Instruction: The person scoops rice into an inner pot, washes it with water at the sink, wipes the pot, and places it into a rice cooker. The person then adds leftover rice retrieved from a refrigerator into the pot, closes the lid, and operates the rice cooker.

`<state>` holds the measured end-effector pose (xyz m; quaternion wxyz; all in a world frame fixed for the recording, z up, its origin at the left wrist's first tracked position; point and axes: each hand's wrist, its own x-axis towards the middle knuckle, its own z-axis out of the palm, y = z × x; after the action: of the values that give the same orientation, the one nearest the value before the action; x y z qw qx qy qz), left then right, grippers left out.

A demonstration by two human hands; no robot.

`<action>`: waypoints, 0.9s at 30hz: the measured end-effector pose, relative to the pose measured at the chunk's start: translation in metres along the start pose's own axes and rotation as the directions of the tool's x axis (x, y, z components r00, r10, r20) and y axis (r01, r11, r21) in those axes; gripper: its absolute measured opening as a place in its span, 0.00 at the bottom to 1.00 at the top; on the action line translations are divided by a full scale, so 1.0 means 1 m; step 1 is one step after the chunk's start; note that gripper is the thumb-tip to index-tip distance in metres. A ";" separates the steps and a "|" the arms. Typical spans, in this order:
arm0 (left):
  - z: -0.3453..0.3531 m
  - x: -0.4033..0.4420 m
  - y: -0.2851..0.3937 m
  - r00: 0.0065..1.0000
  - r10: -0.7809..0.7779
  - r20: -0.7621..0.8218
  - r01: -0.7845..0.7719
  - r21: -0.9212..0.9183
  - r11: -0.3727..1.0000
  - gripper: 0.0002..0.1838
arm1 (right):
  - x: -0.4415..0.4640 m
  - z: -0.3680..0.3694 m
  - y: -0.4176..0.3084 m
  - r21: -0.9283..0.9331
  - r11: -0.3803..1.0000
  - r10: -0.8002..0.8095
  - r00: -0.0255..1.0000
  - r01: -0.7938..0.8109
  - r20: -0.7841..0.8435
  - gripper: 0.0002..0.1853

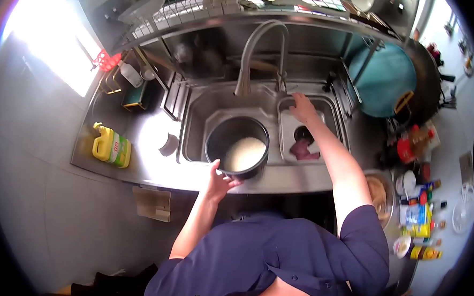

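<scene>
A dark round pot (pixel 212 152) with white rice (pixel 247 153) inside is tilted at the front of the left sink basin (pixel 195 119). My left hand (pixel 218 182) grips its lower left rim and underside. My right hand (pixel 303 108) is over the back of the smaller right basin (pixel 332 126), close to the base of the faucet (pixel 245 68); its fingers reach forward, and no object shows in it. Below that hand, a reddish-purple cloth-like item (pixel 303 150) and a dark round piece (pixel 303 134) lie in the right basin.
A yellow detergent bottle (pixel 111 146) stands on the left counter. Above the sink runs a metal dish rack (pixel 200 23). A teal basin (pixel 382 80) leans at the right back. Several bottles and packets, including a red-labelled bottle (pixel 408 146), line the right side.
</scene>
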<state>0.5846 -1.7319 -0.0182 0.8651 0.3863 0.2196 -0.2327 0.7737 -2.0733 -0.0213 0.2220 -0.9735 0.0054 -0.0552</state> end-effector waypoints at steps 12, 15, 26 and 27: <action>0.015 0.051 0.013 0.995 0.038 -0.094 -0.039 -0.003 0.999 0.50 | 0.072 0.043 0.034 0.011 0.990 0.136 0.988 -0.137 0.066 0.32; -0.003 0.090 0.021 0.996 -0.004 -0.090 0.005 0.013 1.000 0.48 | 0.060 0.055 0.021 -0.073 0.987 0.154 0.981 -0.146 0.117 0.28; 0.010 0.132 0.054 0.983 0.176 -0.053 -0.159 0.236 0.959 0.39 | 0.044 0.046 0.028 -0.019 0.993 0.115 0.990 -0.114 0.085 0.36; 0.008 0.136 0.057 0.985 0.171 -0.032 -0.159 0.238 0.958 0.44 | 0.044 0.046 0.026 -0.005 0.994 0.113 0.991 -0.113 0.069 0.36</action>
<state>0.7269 -1.7355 -0.0576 0.8237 0.5088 0.1801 -0.1741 0.8229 -2.0785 -0.0691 0.2244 -0.9730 0.0530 -0.0088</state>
